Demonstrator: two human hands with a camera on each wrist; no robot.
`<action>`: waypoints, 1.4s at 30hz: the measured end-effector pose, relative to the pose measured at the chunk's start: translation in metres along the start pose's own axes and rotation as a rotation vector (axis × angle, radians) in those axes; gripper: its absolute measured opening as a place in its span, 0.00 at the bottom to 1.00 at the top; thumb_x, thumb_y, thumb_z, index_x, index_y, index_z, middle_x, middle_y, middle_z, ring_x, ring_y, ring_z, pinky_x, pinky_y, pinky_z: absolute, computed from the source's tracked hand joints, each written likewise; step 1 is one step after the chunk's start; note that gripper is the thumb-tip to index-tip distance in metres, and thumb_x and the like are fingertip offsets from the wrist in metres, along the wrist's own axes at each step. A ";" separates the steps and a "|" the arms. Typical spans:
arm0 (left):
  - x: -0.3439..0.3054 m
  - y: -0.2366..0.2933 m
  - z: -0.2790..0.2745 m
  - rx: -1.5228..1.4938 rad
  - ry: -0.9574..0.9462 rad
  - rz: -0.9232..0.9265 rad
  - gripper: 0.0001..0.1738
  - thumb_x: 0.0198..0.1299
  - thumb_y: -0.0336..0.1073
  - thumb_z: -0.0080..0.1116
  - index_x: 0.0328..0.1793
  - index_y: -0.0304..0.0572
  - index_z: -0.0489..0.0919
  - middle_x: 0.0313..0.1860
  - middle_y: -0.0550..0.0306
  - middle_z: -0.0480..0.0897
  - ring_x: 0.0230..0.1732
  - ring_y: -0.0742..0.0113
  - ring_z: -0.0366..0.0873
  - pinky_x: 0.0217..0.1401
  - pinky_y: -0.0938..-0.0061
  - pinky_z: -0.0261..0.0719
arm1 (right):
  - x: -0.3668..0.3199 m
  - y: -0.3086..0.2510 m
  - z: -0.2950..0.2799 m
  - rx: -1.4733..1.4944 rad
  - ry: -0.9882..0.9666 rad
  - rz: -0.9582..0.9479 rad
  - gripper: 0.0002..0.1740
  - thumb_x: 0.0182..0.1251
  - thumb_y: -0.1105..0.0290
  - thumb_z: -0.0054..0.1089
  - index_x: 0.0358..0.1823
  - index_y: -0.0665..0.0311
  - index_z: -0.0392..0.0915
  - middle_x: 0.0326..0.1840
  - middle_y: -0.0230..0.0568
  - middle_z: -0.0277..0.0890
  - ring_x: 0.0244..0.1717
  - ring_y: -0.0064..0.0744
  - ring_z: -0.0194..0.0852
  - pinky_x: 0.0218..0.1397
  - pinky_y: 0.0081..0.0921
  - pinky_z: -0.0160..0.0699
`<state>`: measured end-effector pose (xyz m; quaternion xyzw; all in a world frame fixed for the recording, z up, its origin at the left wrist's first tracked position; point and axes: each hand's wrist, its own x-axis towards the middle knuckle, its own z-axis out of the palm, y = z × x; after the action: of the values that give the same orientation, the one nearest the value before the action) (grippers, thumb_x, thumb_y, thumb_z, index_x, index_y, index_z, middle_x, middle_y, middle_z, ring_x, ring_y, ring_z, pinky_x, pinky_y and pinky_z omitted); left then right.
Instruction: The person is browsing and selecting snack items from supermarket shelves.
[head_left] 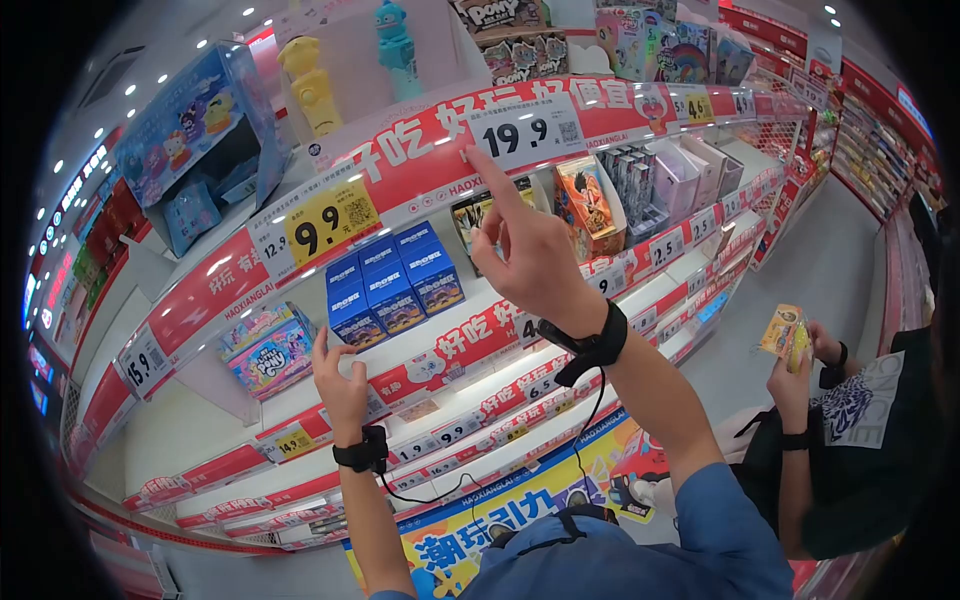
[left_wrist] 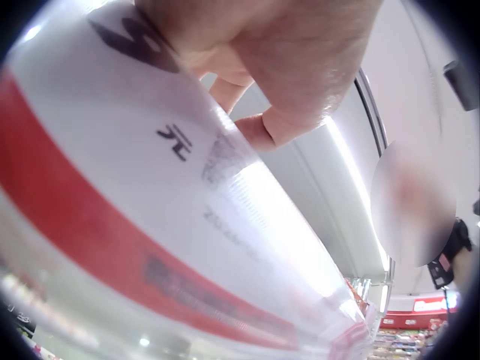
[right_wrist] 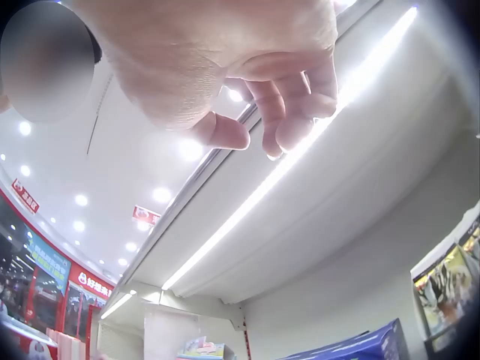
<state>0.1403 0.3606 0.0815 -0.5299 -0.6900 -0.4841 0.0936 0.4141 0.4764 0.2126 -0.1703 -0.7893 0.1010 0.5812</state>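
My right hand (head_left: 520, 250) is raised to the upper shelf's red edge strip, its index finger straight and its tip at the white 19.9 price tag (head_left: 525, 130); the other fingers (right_wrist: 289, 105) are loosely bent and hold nothing. Lower down and to the left, my left hand (head_left: 338, 378) is at the edge of the shelf that carries the blue boxes (head_left: 390, 285). In the left wrist view its thumb and fingers (left_wrist: 262, 127) curl onto a white price label (left_wrist: 187, 157) above a red band.
Stepped store shelves with red price strips run left to right, including a yellow 9.9 tag (head_left: 320, 225). Orange snack boxes (head_left: 585, 200) stand under the 19.9 tag. At the right, another person holds a yellow packet (head_left: 783, 333) in the aisle.
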 end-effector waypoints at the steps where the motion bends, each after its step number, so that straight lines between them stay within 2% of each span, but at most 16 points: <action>1: 0.002 0.003 0.000 -0.005 0.004 -0.008 0.09 0.45 0.26 0.52 0.34 0.36 0.79 0.68 0.37 0.67 0.70 0.40 0.62 0.72 0.56 0.59 | 0.003 0.003 -0.002 -0.032 -0.019 -0.026 0.43 0.54 0.79 0.54 0.75 0.62 0.51 0.18 0.35 0.69 0.18 0.34 0.71 0.25 0.29 0.71; 2: 0.003 0.002 0.002 0.000 0.008 0.009 0.09 0.45 0.26 0.52 0.34 0.36 0.79 0.67 0.38 0.68 0.69 0.40 0.63 0.71 0.56 0.60 | -0.006 0.006 0.000 0.026 0.057 -0.061 0.39 0.54 0.79 0.55 0.72 0.64 0.58 0.18 0.36 0.70 0.18 0.35 0.71 0.25 0.29 0.70; 5: 0.001 -0.005 0.002 0.014 0.034 0.043 0.08 0.46 0.25 0.52 0.34 0.35 0.78 0.62 0.39 0.71 0.66 0.42 0.66 0.68 0.57 0.62 | -0.062 0.024 0.008 0.013 0.130 -0.182 0.32 0.53 0.78 0.56 0.65 0.65 0.68 0.20 0.36 0.71 0.20 0.37 0.71 0.27 0.30 0.71; 7: -0.001 -0.002 0.002 0.022 0.040 0.047 0.07 0.46 0.24 0.53 0.34 0.35 0.78 0.58 0.41 0.73 0.62 0.43 0.69 0.66 0.57 0.65 | -0.093 0.034 0.021 -0.101 0.050 -0.129 0.24 0.52 0.78 0.57 0.55 0.66 0.75 0.27 0.39 0.74 0.28 0.38 0.74 0.33 0.32 0.72; 8: -0.001 0.003 0.004 0.051 0.132 0.124 0.05 0.46 0.24 0.54 0.31 0.33 0.77 0.45 0.45 0.75 0.51 0.47 0.73 0.56 0.59 0.69 | -0.100 0.037 0.029 -0.198 -0.021 -0.080 0.19 0.54 0.77 0.59 0.50 0.64 0.75 0.35 0.41 0.76 0.39 0.41 0.75 0.42 0.33 0.72; 9: -0.011 0.001 0.001 0.058 0.116 0.121 0.04 0.46 0.24 0.54 0.29 0.33 0.76 0.41 0.46 0.74 0.47 0.48 0.73 0.53 0.60 0.69 | -0.110 0.051 0.042 -0.216 -0.044 -0.040 0.17 0.58 0.72 0.59 0.50 0.64 0.76 0.42 0.42 0.75 0.50 0.40 0.72 0.55 0.35 0.65; 12: -0.003 -0.009 0.009 0.046 0.151 0.204 0.02 0.44 0.24 0.53 0.23 0.32 0.73 0.28 0.50 0.71 0.36 0.52 0.71 0.41 0.63 0.69 | -0.124 0.074 0.055 -0.293 -0.118 -0.053 0.14 0.59 0.67 0.59 0.46 0.63 0.76 0.40 0.38 0.74 0.50 0.36 0.71 0.61 0.37 0.59; 15: -0.005 -0.010 0.010 -0.014 0.060 0.199 0.04 0.46 0.25 0.52 0.22 0.31 0.72 0.27 0.50 0.71 0.30 0.57 0.70 0.33 0.69 0.67 | -0.128 0.072 0.065 -0.319 -0.077 0.000 0.08 0.60 0.65 0.58 0.36 0.61 0.75 0.35 0.37 0.72 0.45 0.36 0.71 0.60 0.37 0.57; 18: -0.006 -0.008 0.007 0.027 -0.047 0.160 0.04 0.44 0.25 0.53 0.21 0.31 0.72 0.28 0.49 0.72 0.33 0.51 0.72 0.38 0.64 0.70 | -0.126 0.070 0.069 -0.363 -0.045 0.018 0.07 0.59 0.65 0.58 0.32 0.61 0.74 0.33 0.37 0.71 0.43 0.37 0.70 0.58 0.37 0.57; 25: -0.005 -0.005 0.005 0.003 -0.044 0.147 0.04 0.44 0.25 0.53 0.21 0.32 0.72 0.28 0.49 0.72 0.33 0.51 0.72 0.37 0.63 0.70 | -0.124 0.068 0.070 -0.367 -0.033 0.021 0.07 0.59 0.65 0.58 0.30 0.60 0.74 0.31 0.37 0.71 0.41 0.38 0.70 0.57 0.38 0.58; 29: -0.006 -0.006 0.006 0.028 -0.043 0.189 0.04 0.43 0.25 0.53 0.21 0.32 0.71 0.29 0.49 0.72 0.34 0.50 0.72 0.38 0.63 0.70 | -0.124 0.066 0.069 -0.359 -0.025 0.029 0.08 0.58 0.65 0.59 0.30 0.61 0.73 0.32 0.38 0.71 0.42 0.39 0.70 0.57 0.38 0.57; 33: -0.006 -0.001 0.005 0.062 -0.051 0.227 0.04 0.43 0.25 0.53 0.20 0.32 0.71 0.29 0.48 0.71 0.35 0.50 0.71 0.38 0.62 0.70 | -0.103 0.052 0.053 -0.255 0.036 -0.058 0.13 0.55 0.71 0.60 0.43 0.63 0.77 0.35 0.38 0.73 0.44 0.41 0.70 0.56 0.38 0.60; 34: -0.006 -0.001 0.006 0.056 -0.045 0.226 0.04 0.43 0.25 0.53 0.20 0.32 0.71 0.29 0.48 0.71 0.35 0.50 0.71 0.38 0.62 0.70 | -0.089 0.040 0.040 -0.260 0.086 -0.156 0.23 0.54 0.74 0.60 0.54 0.64 0.73 0.37 0.39 0.74 0.43 0.40 0.71 0.54 0.38 0.63; 37: -0.006 -0.002 0.008 0.072 -0.048 0.236 0.05 0.43 0.25 0.53 0.20 0.32 0.71 0.29 0.48 0.71 0.35 0.50 0.71 0.38 0.62 0.70 | -0.049 0.009 0.017 -0.116 0.204 -0.169 0.30 0.54 0.76 0.58 0.62 0.66 0.68 0.37 0.39 0.73 0.40 0.38 0.72 0.51 0.36 0.64; 38: -0.006 -0.001 0.008 0.080 -0.047 0.233 0.04 0.43 0.25 0.53 0.20 0.31 0.71 0.29 0.48 0.71 0.35 0.49 0.71 0.38 0.61 0.70 | -0.041 0.008 0.015 -0.100 0.183 -0.157 0.35 0.53 0.78 0.56 0.67 0.67 0.63 0.34 0.38 0.73 0.37 0.37 0.72 0.47 0.34 0.66; 42: -0.004 0.003 0.007 0.080 -0.067 0.234 0.04 0.43 0.24 0.52 0.21 0.30 0.70 0.29 0.48 0.70 0.35 0.49 0.70 0.38 0.61 0.69 | -0.057 0.023 0.017 -0.121 0.243 -0.105 0.34 0.53 0.78 0.56 0.66 0.67 0.64 0.31 0.37 0.73 0.34 0.36 0.71 0.46 0.33 0.66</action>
<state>0.1470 0.3631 0.0766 -0.6184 -0.6450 -0.4240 0.1477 0.4170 0.4766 0.1490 -0.1744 -0.7254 0.0012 0.6659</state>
